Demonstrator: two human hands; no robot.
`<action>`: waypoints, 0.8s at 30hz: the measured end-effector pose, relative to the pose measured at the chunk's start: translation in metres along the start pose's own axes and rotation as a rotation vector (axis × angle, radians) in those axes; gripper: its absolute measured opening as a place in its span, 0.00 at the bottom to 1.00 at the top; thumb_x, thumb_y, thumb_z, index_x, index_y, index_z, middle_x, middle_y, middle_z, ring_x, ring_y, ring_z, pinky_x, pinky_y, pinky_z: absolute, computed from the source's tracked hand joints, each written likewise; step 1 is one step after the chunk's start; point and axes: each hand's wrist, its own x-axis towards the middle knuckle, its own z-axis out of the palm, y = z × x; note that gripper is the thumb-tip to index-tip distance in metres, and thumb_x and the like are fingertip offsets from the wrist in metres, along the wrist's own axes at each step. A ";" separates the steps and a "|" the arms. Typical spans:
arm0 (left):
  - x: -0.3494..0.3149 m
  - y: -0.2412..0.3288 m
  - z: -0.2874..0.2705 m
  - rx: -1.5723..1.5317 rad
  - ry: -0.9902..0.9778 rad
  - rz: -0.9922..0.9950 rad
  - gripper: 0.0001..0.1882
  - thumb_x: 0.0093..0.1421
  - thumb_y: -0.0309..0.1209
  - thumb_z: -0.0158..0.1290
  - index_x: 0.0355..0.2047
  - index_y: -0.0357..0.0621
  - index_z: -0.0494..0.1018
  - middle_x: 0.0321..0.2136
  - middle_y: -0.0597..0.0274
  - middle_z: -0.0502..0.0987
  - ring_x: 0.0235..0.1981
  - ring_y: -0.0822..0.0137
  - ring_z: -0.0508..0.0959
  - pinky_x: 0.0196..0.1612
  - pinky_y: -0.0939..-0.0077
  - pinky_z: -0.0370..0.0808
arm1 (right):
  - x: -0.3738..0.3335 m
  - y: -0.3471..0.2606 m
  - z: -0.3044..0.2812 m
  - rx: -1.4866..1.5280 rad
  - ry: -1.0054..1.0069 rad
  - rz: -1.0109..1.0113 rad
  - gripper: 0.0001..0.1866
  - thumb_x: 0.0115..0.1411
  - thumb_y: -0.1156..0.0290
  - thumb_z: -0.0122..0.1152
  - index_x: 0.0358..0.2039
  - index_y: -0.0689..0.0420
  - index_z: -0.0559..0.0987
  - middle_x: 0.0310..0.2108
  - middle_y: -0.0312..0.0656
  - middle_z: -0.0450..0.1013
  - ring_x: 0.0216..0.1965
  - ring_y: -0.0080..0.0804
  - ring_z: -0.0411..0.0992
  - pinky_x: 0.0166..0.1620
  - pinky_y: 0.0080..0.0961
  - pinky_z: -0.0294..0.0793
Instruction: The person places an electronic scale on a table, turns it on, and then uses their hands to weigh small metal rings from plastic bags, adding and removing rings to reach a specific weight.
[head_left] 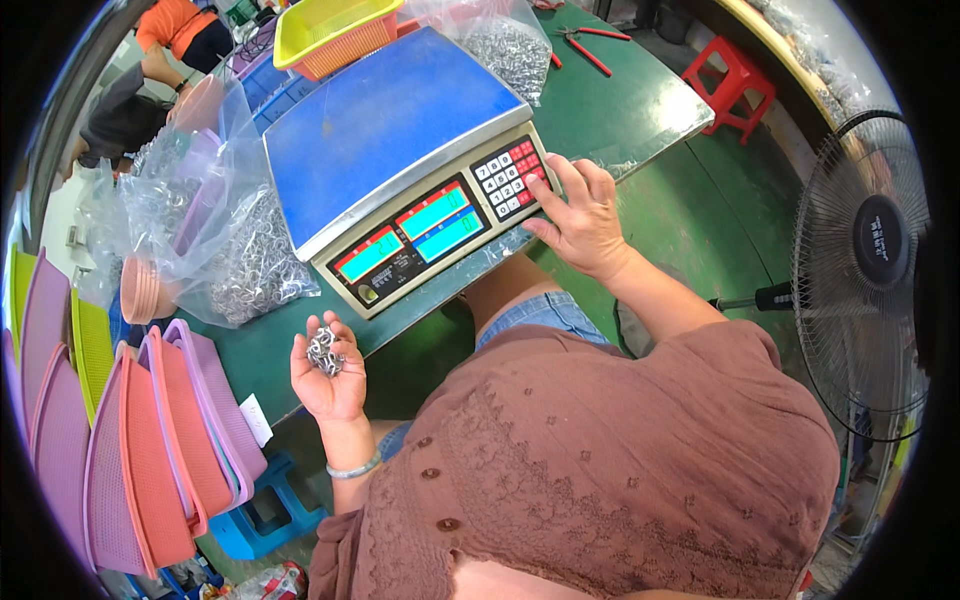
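My left hand [336, 397] is turned palm up in front of the scale, fingers curled round a small heap of shiny metal hooks [323, 352]. A counting scale [400, 125] with a blue top plate stands on the green table, its lit displays [436, 222] facing me. Over the keypad [507, 178] at the scale's right end is my right hand [583, 222], holding nothing. Its index finger touches a key there, and the other fingers are spread. Nothing lies on the scale plate. Left of the scale, a clear plastic bag [250, 265] holds many similar metal pieces.
Stacked pink and purple plastic baskets [165, 440] stand at the left, above a blue stool [265, 515]. Behind the scale are a yellow basket [335, 25], another bag [500, 50] and red-handled pliers [590, 52]. A fan [865, 250] stands at the right. Other people [175, 35] are at far left.
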 end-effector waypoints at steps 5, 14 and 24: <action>-0.001 -0.003 0.003 0.028 0.010 0.036 0.14 0.57 0.31 0.42 0.40 0.35 0.68 0.41 0.47 0.67 0.40 0.56 0.68 0.36 0.70 0.73 | 0.003 0.000 -0.003 0.025 -0.004 0.005 0.22 0.44 0.56 0.59 0.39 0.53 0.73 0.50 0.42 0.57 0.45 0.40 0.54 0.46 0.35 0.53; -0.006 0.003 0.005 0.026 -0.072 -0.033 0.13 0.56 0.29 0.43 0.40 0.35 0.67 0.36 0.51 0.64 0.34 0.63 0.66 0.28 0.79 0.70 | -0.008 0.014 0.006 0.159 0.128 0.156 0.20 0.50 0.62 0.55 0.43 0.56 0.71 0.49 0.48 0.59 0.48 0.45 0.55 0.52 0.36 0.52; 0.008 -0.004 0.070 0.490 -0.051 0.078 0.11 0.55 0.27 0.45 0.38 0.36 0.65 0.34 0.50 0.66 0.31 0.63 0.67 0.23 0.84 0.68 | -0.004 0.044 0.026 0.220 0.257 0.279 0.17 0.57 0.61 0.47 0.42 0.59 0.71 0.47 0.49 0.61 0.47 0.45 0.57 0.51 0.36 0.53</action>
